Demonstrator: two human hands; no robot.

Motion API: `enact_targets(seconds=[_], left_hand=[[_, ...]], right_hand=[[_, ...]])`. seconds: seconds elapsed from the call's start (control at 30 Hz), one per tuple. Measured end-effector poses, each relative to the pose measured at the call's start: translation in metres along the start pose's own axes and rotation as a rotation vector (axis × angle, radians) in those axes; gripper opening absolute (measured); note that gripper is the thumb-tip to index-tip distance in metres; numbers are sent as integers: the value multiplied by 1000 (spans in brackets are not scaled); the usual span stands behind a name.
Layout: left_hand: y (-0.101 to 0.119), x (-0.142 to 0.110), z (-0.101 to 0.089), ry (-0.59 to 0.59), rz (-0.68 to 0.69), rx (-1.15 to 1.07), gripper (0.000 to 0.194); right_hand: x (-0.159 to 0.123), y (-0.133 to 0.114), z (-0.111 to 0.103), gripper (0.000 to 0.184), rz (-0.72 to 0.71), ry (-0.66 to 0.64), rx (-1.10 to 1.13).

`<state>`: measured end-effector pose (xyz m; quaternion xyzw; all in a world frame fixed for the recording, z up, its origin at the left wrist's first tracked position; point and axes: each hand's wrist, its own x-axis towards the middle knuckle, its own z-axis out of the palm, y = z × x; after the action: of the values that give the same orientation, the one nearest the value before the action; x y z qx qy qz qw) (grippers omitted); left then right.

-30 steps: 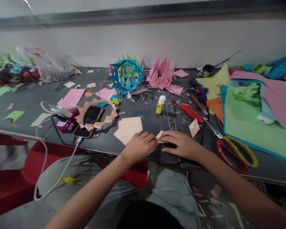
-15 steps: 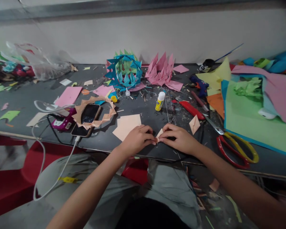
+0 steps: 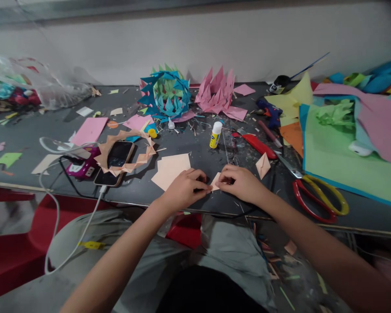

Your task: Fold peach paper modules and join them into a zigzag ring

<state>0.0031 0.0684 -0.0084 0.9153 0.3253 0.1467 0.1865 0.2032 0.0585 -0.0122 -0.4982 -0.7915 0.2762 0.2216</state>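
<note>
Head view | small peach paper (image 3: 215,182) near side, right of peach sheets (image 3: 173,168) | left hand (image 3: 184,190) and right hand (image 3: 243,183) pinch its opposite ends | uneven finger pressure could crease it askew

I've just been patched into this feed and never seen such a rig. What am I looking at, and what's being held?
There is no robot here, just a person's two bare hands. A camera worn on the head looks forward and down at them. The left hand and right hand have their fingers on a small peach paper; how firmly each grips is unclear. On the dark table, peach sheets lie by the left hand. A glue stick stands farther back, before blue and pink paper crowns. A peach ring overlaps a phone at left; scissors lie at right.
</note>
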Motion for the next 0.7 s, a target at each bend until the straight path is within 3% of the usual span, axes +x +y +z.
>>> enact_targets(seconds=[0.33, 0.5, 0.7], left_hand=[[14, -14, 3, 70, 165, 384, 24], [18, -22, 2, 143, 168, 299, 25], [32, -26, 23, 71, 86, 277, 53]], right_hand=[[4, -3, -1, 12, 15, -60, -52], [5, 0, -1, 11, 17, -94, -56], [3, -4, 1, 16, 33, -70, -66]])
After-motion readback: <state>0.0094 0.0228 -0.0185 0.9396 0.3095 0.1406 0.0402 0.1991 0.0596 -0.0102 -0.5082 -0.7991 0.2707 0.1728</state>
